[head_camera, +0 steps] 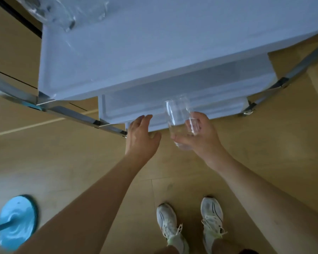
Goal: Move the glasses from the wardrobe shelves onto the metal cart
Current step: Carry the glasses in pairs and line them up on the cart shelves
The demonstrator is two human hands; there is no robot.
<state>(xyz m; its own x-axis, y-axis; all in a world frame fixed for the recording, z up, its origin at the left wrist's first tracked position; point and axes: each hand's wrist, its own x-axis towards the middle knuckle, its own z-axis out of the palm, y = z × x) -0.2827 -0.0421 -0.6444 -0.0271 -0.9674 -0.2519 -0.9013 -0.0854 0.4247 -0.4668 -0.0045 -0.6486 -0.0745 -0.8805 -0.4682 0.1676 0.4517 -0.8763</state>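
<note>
At the metal cart (154, 57), right hand (200, 136) grips a clear glass (178, 116), left hand (141, 136) open and empty; lower it upright, releasing only once seated.

Two bare forearms are seen, with no sleeves on them. No rings, watch or gloves are worn on the left hand (141, 136) or the right hand (200, 136). White sneakers (212, 219) are worn on both feet. Thin dark curved lines are drawn on the tops of the shoes. Pale yellow-green laces (178, 229) are tied on them, and the white cloth looks a bit dirty.
</note>
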